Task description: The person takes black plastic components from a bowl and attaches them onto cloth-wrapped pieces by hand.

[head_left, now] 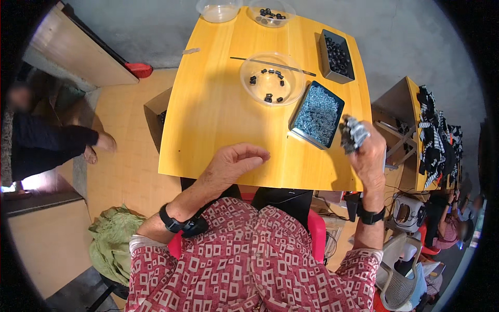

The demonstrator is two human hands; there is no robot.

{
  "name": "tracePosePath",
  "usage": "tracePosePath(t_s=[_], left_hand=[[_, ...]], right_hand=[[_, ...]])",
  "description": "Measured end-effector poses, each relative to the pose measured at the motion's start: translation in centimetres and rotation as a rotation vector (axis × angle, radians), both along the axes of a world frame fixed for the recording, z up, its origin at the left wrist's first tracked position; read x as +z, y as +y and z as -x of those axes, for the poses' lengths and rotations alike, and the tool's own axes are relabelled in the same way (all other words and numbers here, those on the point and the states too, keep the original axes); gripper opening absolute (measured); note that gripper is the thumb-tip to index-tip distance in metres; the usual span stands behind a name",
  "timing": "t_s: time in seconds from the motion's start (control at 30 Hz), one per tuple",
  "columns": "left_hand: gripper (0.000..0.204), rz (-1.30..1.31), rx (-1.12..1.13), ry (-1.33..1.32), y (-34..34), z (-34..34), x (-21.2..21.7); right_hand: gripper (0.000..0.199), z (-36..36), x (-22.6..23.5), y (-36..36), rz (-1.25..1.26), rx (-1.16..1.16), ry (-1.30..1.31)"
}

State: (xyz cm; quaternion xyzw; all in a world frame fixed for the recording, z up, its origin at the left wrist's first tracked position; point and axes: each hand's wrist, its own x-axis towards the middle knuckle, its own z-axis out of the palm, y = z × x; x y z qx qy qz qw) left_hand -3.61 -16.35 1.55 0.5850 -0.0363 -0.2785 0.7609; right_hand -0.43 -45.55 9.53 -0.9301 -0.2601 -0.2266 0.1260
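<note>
Yellow wood makes the top of the table (208,130). The right hand (368,151) has its fingers closed around a bunch of small black and grey bits (354,135). The bunch is up by the table's right side, just beside a dark tray (306,139) full of tiny shiny pieces (318,112). The left hand (231,164) is near the front edge, its fingers softly curled and a gap by the thumb; I see nothing in it. A clear bowl (270,88) sits past the tray, with a few black pieces (268,98) in it.

My guess is that the step now is handling that bunch. The next move calls for a snug hold, so no bits drop. I can read no brands, labels or writing on these things.
</note>
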Motion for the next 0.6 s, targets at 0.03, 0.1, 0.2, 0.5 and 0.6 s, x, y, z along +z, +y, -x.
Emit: tracePosePath(t_s=[0.03,0.1,0.2,0.5,0.6], left_hand=[[0.022,0.001,-0.001,0.000,-0.3,0.0,-0.3],[0.022,0.018,0.023,0.034,-0.8,-0.1,-0.9],[0.022,0.098,0.086,0.110,-0.8,0.0,-1.5],[0.023,0.123,0.094,0.094,-0.7,0.9,-1.4],[0.023,0.077,0.071,0.091,-0.7,1.1,-0.8]], right_hand=[[0.020,-0.7,0.3,-0.4,0.000,-0.050,0.041],[0.020,-2.4,0.6,-1.0,-0.045,-0.062,0.040],[0.015,-5.2,0.8,-1.6,-0.163,-0.140,0.148],[0.019,-9.4,2.9,3.1,0.054,0.103,0.202],[0.010,-10.2,2.8,4.3,0.175,0.104,0.251]])
